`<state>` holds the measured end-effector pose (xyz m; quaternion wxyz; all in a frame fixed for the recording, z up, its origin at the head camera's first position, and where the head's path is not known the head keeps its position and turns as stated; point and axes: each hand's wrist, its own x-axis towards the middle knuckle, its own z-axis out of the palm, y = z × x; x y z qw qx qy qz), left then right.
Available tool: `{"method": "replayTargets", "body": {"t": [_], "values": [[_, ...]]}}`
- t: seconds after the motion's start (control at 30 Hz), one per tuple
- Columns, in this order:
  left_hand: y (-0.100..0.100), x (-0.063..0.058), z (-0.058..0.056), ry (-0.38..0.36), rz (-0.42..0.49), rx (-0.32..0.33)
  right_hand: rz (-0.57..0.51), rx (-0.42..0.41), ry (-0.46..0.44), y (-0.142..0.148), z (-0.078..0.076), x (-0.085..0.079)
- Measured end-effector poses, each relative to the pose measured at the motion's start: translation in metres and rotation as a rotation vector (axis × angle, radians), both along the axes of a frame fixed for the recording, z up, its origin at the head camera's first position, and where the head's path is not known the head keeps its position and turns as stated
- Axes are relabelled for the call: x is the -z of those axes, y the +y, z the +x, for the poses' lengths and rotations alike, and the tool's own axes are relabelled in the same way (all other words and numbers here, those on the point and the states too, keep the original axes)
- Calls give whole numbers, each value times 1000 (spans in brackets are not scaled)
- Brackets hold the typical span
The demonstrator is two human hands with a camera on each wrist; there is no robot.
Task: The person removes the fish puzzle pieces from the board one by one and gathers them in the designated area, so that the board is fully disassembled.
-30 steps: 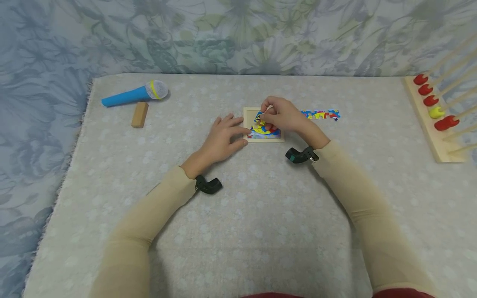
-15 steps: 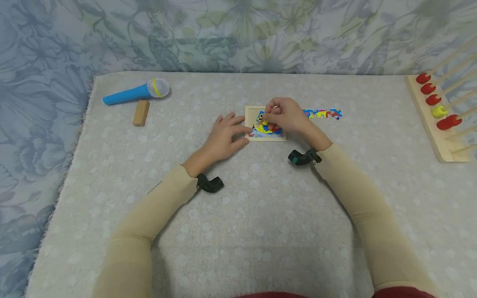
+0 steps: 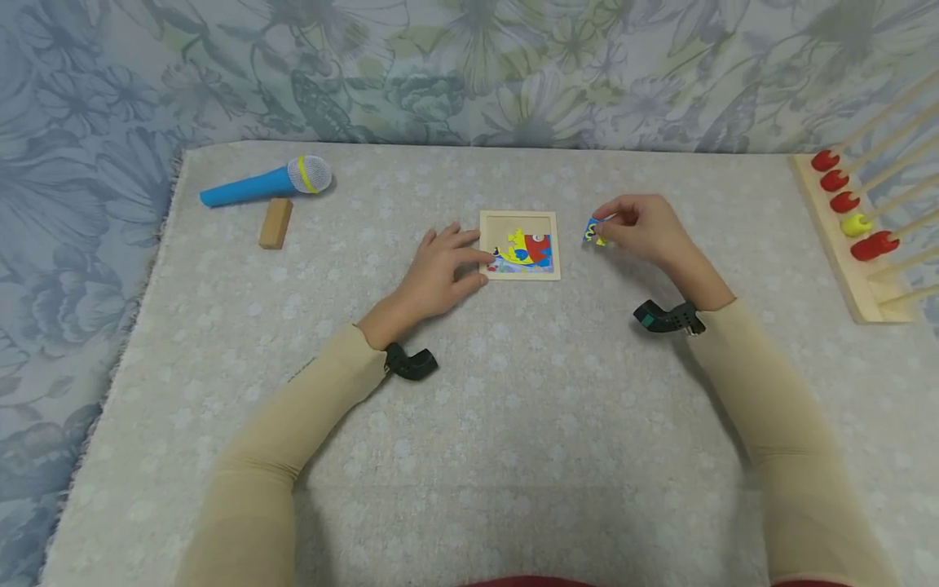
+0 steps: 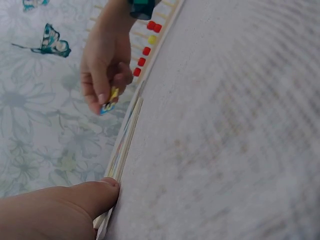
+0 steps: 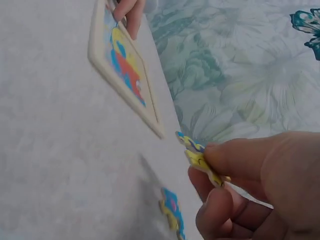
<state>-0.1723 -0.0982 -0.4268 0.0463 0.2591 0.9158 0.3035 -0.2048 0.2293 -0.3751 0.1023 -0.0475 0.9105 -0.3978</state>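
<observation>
My left hand (image 3: 443,273) rests at the left edge of a wooden puzzle frame (image 3: 521,278), fingers extended over its rim. In the left wrist view its thumb (image 4: 100,195) lies along the frame's edge. Inside the frame sits a partly assembled picture of a yellow, red and blue fish (image 3: 528,249), with bare wood along the top and left. Right of the frame, my right hand (image 3: 649,232) pinches a blue and yellow puzzle piece (image 5: 197,159) between thumb and fingers, above the cloth. Loose puzzle pieces (image 5: 172,212) lie beneath that hand, mostly hidden by it in the head view.
A blue toy microphone (image 3: 253,187) and a wooden block (image 3: 275,224) lie at the back left. At the far right stands a wooden bead counter (image 3: 854,269) with red and yellow beads on rods. A patterned cloth covers the table, which meets a floral wall behind.
My right hand has moved right, from over the frame to over the loose pieces, carrying the puzzle piece out of the frame. The left hand has stayed in place.
</observation>
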Motion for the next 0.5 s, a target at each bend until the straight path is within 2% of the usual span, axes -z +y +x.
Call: {"method": "replayTargets", "body": {"t": [0.27, 0.5], "values": [[0, 1, 1, -4, 4, -4, 124, -48, -11, 15, 7, 9], [0, 0, 1, -7, -3, -6, 134, -47, -17, 16, 10, 13]]}}
